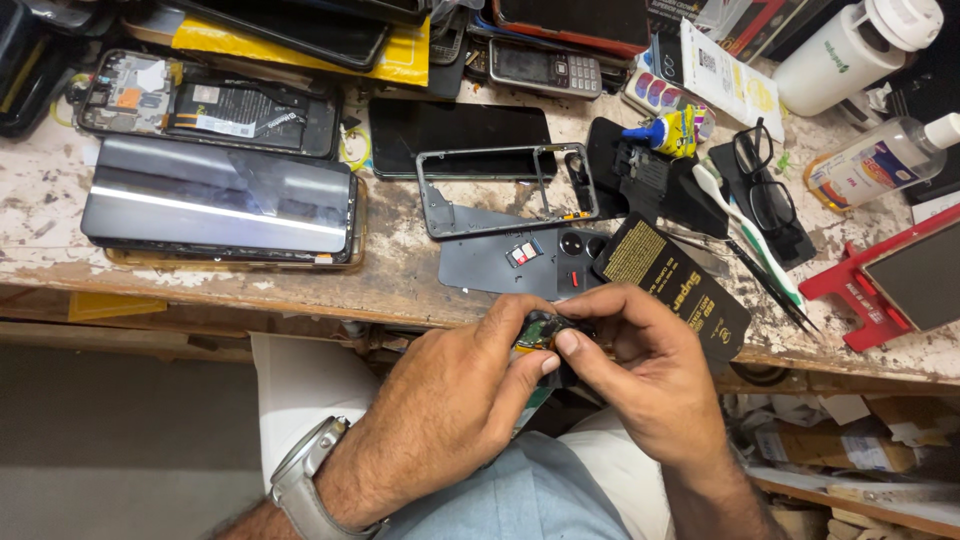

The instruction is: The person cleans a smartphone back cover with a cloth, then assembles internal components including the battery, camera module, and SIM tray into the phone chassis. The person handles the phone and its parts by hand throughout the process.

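Both my hands meet just below the workbench's front edge [300,285]. My left hand [450,395], with a metal wristwatch [305,480] on the wrist, pinches a small green and black phone circuit part [541,331] from the left. My right hand [650,370] grips the same part from the right, thumb pressed on its front. Most of the part is hidden by my fingers. Right above my hands lie a dark grey phone back cover [500,265] and an empty phone frame [505,190].
A large phone screen [220,200] lies at the left and an opened phone body [200,105] behind it. A black packet with gold print [670,280], glasses [765,185], a toothbrush [745,225], tweezers [765,285], a glue tube [670,130], bottles [850,50] and a red holder [860,290] crowd the right.
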A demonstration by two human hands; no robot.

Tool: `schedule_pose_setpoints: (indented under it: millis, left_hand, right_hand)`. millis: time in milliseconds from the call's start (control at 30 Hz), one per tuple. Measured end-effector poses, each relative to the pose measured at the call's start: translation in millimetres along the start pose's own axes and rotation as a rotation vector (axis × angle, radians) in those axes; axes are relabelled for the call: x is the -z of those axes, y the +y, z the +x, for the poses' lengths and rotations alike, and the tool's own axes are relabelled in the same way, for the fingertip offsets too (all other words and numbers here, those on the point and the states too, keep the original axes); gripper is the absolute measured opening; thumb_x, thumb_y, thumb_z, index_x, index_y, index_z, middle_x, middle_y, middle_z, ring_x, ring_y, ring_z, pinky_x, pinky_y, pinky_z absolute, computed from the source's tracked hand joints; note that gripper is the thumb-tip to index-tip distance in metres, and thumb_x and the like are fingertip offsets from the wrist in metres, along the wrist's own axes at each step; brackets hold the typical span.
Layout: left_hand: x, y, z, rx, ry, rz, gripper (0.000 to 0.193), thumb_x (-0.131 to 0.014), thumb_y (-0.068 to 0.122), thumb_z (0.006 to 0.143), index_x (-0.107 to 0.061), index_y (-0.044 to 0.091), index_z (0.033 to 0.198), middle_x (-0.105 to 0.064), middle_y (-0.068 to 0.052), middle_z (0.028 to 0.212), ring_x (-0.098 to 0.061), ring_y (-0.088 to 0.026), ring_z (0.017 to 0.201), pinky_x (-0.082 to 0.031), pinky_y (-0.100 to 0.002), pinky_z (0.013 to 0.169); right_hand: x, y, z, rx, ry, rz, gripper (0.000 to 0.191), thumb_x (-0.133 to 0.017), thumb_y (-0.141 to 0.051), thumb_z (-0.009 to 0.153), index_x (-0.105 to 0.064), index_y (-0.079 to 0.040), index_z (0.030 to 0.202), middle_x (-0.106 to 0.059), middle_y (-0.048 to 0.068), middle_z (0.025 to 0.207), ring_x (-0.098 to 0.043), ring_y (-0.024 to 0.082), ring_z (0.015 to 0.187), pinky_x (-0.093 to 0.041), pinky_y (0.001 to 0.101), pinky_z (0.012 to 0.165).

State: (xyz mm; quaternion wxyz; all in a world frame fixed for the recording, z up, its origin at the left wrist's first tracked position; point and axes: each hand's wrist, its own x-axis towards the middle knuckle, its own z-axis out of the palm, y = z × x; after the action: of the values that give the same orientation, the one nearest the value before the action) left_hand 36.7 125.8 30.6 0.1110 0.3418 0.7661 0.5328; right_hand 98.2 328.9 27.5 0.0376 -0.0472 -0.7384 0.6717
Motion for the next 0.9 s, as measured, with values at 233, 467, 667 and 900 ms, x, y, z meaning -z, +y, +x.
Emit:
schedule_pose_setpoints:
  millis: [233, 467, 667, 900]
  left_hand:
    - [0.1, -0.9, 0.2, 0.006, -0.029, 0.061, 0.034, -0.060, 0.023, 0.097, -0.051, 0.005, 0.125, -0.069, -0.015, 0.068, -0.071, -0.038, 0.068, -0.052, -0.051, 0.059]
    - [5.4, -3.7, 2.1, 0.008, -0.025, 0.096, 0.033, -0.060, 0.022, 0.097, -0.051, 0.005, 0.124, -0.070, -0.016, 0.070, -0.070, -0.040, 0.069, -0.051, -0.052, 0.060]
    - [11.6, -7.6, -2.1, 0.065, -0.044, 0.001, 0.033, -0.061, 0.025, 0.097, -0.052, 0.006, 0.122, -0.071, -0.017, 0.074, -0.071, -0.039, 0.075, -0.052, -0.050, 0.065]
    - [21.3, 1.3, -1.9, 0.010, -0.033, -0.061, 0.048, -0.063, 0.025, 0.095, -0.046, 0.003, 0.135, -0.073, -0.020, 0.091, -0.072, -0.039, 0.090, -0.054, -0.048, 0.074]
  right_hand:
    - [-5.1, 1.1, 0.5, 0.013, 0.045, -0.085, 0.018, -0.070, 0.000, 0.093, -0.066, 0.002, 0.110, -0.072, 0.007, 0.104, -0.070, 0.010, 0.093, -0.058, 0.0252, 0.082]
    - [-9.9, -0.8, 7.3, 0.001, 0.028, -0.177, 0.015, -0.072, -0.004, 0.092, -0.067, 0.001, 0.105, -0.075, 0.005, 0.098, -0.070, 0.008, 0.090, -0.058, 0.0246, 0.080]
    - [-8.7, -5.2, 9.2, -0.032, -0.079, -0.054, 0.024, -0.069, -0.006, 0.094, -0.064, 0.001, 0.117, -0.072, 0.005, 0.105, -0.068, 0.009, 0.096, -0.057, 0.0258, 0.086]
    - [-2.0, -3.4, 11.6, -0.170, -0.183, 0.023, 0.042, -0.071, -0.003, 0.091, -0.060, 0.001, 0.131, -0.071, 0.008, 0.103, -0.070, 0.012, 0.094, -0.058, 0.0269, 0.085]
